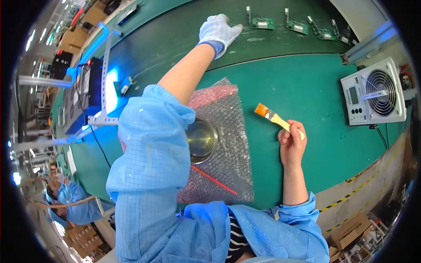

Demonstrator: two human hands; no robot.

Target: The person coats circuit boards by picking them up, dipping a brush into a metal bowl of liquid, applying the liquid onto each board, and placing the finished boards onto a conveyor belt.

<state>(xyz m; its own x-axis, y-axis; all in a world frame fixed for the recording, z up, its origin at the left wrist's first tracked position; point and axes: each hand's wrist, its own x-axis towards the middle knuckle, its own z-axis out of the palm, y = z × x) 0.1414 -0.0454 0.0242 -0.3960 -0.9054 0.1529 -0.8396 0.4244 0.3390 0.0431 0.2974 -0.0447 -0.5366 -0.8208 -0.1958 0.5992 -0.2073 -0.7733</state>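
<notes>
My left hand (218, 34), in a white glove, reaches over the dark green strip at the far side. Its thumb sticks out to the right, away from the bent fingers, and nothing shows in it. Just right of that thumb lies a green circuit board (262, 23). My bare right hand (292, 142) is closed around the pale handle of a paintbrush (275, 119), its orange-brown bristles pointing up and left. Partly behind my left sleeve, a round metal bowl (209, 139) with yellowish liquid sits on bubble wrap (234, 153). A thin red stick (215, 180) lies below the bowl.
More circuit boards (298, 28) line the strip toward the upper right. A white fan unit (372, 92) stands at the right of the green table (315, 87). On the left are a metal frame (105, 74) and a blue-lit dark device (83, 96). Another person (74, 199) is at lower left.
</notes>
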